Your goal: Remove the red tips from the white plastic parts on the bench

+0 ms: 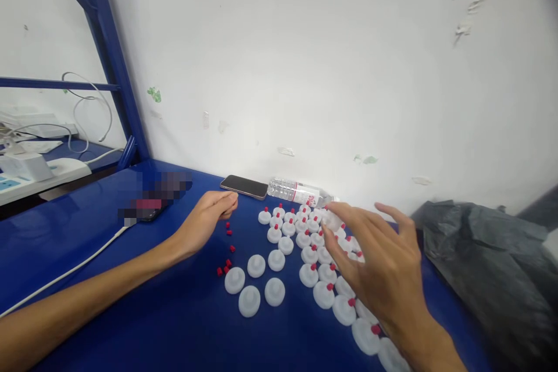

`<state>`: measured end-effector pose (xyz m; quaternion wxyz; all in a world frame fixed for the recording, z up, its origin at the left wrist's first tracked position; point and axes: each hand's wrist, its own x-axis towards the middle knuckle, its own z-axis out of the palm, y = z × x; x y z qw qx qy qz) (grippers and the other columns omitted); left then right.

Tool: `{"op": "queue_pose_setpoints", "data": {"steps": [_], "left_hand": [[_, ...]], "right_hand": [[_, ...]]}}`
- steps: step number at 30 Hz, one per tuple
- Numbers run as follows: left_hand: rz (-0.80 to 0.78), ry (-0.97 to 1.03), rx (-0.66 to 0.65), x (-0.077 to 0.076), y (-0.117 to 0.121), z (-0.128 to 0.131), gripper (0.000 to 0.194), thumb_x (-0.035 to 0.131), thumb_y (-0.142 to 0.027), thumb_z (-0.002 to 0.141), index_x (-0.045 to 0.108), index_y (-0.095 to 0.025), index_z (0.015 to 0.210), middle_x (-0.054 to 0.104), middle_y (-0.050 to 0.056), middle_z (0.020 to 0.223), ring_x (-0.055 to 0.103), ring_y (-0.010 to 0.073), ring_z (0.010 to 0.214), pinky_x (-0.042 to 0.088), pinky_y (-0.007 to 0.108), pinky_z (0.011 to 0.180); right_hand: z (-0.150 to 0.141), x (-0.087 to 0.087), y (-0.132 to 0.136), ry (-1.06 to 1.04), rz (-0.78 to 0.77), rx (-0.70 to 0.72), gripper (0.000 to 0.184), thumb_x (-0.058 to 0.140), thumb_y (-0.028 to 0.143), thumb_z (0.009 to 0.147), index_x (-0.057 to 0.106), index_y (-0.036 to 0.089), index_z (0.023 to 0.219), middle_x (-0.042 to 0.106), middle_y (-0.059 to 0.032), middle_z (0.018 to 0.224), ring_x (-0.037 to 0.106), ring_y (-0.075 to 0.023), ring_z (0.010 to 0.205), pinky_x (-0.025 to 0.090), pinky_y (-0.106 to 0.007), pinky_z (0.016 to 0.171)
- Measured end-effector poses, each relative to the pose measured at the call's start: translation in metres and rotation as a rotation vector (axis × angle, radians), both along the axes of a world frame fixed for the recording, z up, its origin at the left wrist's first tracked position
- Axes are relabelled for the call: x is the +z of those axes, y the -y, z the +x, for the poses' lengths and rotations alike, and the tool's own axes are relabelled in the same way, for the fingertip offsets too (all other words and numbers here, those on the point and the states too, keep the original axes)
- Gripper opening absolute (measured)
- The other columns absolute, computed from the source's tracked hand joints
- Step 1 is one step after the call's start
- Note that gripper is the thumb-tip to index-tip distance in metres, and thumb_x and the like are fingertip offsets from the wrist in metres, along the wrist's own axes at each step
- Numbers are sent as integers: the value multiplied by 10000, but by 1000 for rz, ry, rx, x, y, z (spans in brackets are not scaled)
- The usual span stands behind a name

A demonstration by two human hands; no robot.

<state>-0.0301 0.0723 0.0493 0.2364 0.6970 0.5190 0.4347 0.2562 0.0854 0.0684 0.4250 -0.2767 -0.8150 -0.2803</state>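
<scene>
My right hand (383, 256) pinches a translucent white round cap (332, 221) between thumb and forefinger, the other fingers spread. It hovers over a dense group of white round caps (324, 294), most with a small red tip on top. My left hand (213, 212) is closed in a fist to the left of them; whatever its fingers hold is hidden. Several loose red tips (229, 263) lie on the blue table below that hand. Just right of these sit several white caps without red tips (256, 265).
A smartphone (244, 186) and a clear plastic bottle (296, 190) lie along the wall. On the left is another phone (152, 212) with a white charging cable (78, 265). A dark plastic bag (466, 250) stands at the right. A blue metal post (113, 52) rises at the back left.
</scene>
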Motion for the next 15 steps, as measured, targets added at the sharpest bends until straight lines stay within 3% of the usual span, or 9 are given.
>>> {"op": "queue_pose_setpoints", "data": {"steps": [2,6,12,15], "left_hand": [[86,-122,59,0,0,-4,414,303,-395,1040,347,-245,657,341,-49,638,341,172,640,301,336,617],[186,-398,14,-8,6,1,226,471,-303,992,571,-220,807,584,12,803,451,236,840,361,393,803],[194,-606,-33,-20,1,-1,170,486,-178,959,628,-213,872,627,47,897,487,248,869,409,400,797],[183,-658,-48,-23,-1,-3,145,519,-135,921,637,-218,911,640,36,897,504,246,869,411,403,805]], "right_hand": [[0,-5,-6,-38,-100,15,226,619,163,967,656,206,1186,793,-52,1086,748,-222,951,430,-452,1040],[-13,-20,-4,10,-246,88,218,565,136,961,656,232,1134,774,-36,1112,726,-217,971,384,-457,1061],[-19,-25,0,21,-388,136,128,553,121,968,606,235,990,739,34,929,695,-166,862,327,-429,1094],[-17,-25,-1,60,-404,163,88,584,149,976,601,235,985,742,11,1000,681,-192,949,326,-439,1094]]}}
